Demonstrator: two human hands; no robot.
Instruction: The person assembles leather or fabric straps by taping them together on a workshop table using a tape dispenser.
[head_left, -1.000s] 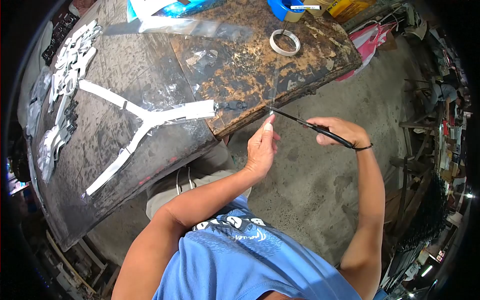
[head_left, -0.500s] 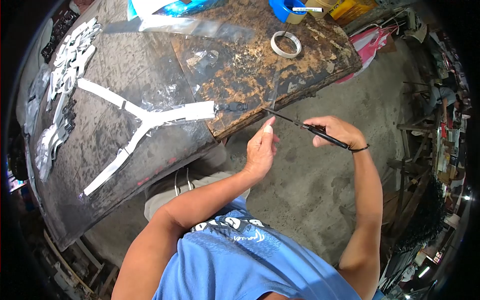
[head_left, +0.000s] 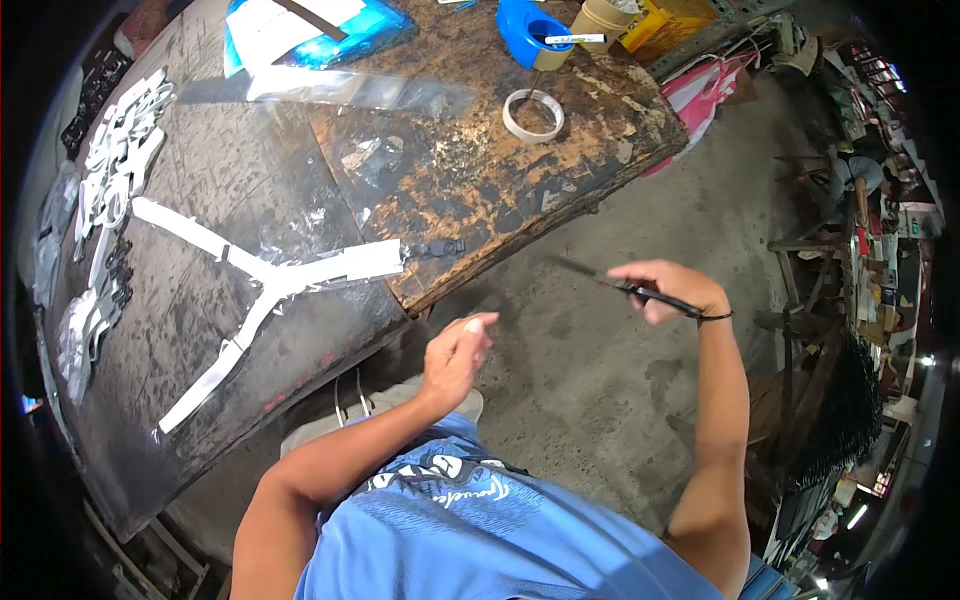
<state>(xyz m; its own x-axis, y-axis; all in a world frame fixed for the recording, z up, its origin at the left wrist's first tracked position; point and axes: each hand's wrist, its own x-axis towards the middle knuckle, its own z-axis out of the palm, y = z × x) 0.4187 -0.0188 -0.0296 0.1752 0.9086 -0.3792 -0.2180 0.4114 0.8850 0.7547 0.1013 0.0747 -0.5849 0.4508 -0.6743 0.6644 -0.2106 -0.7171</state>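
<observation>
Off the near edge of the worn table (head_left: 560, 190), the right hand (head_left: 668, 291) is closed around black scissors (head_left: 625, 286), blades toward the table. The left hand (head_left: 455, 355) hovers loosely curled; whether it pinches anything I cannot tell. The white Y-shaped piece (head_left: 265, 285) lies taped under clear film, so cutting looks largely done.

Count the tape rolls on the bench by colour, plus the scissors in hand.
White tape roll: 1
Tan tape roll: 1
Tape in blue dispenser: 1
Scissors, in right hand: 1
Total: 4
</observation>
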